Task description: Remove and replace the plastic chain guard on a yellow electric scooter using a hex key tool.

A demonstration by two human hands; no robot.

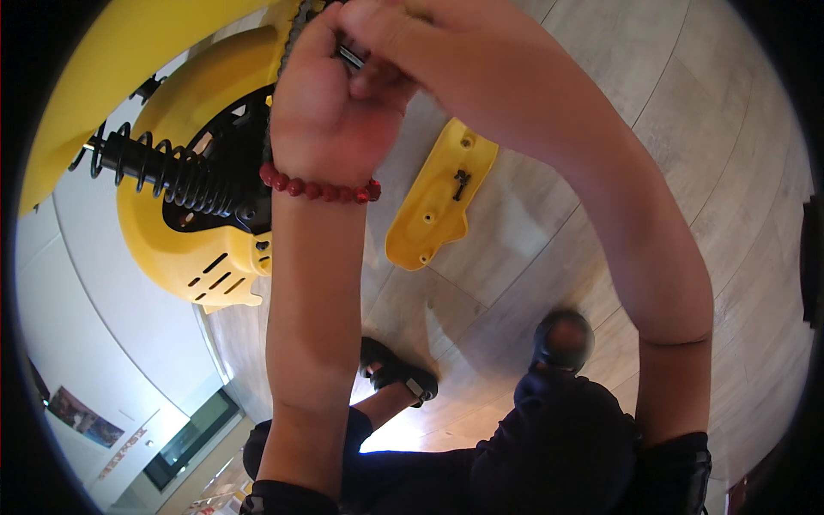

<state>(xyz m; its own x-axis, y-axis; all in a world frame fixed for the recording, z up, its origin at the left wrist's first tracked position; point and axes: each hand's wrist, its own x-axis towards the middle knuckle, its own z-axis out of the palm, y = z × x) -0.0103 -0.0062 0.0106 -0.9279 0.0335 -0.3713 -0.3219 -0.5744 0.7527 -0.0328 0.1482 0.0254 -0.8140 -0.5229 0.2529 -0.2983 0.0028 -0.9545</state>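
The yellow panel (438, 194) on the floor (536, 236) was taken as landmark. Above and left of it, near a chain (297, 30), the left hand (336, 129) and right hand (390, 34) were held together, fingers curled, a slim dark piece (349, 57) being visible between them; which grip grasped it could not be told. Close two-handed handling was judged underway; a steady finger hold seemed called for next.

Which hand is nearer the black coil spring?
Left. The left hand is up and right of the black coil spring; the right hand is higher and farther right.
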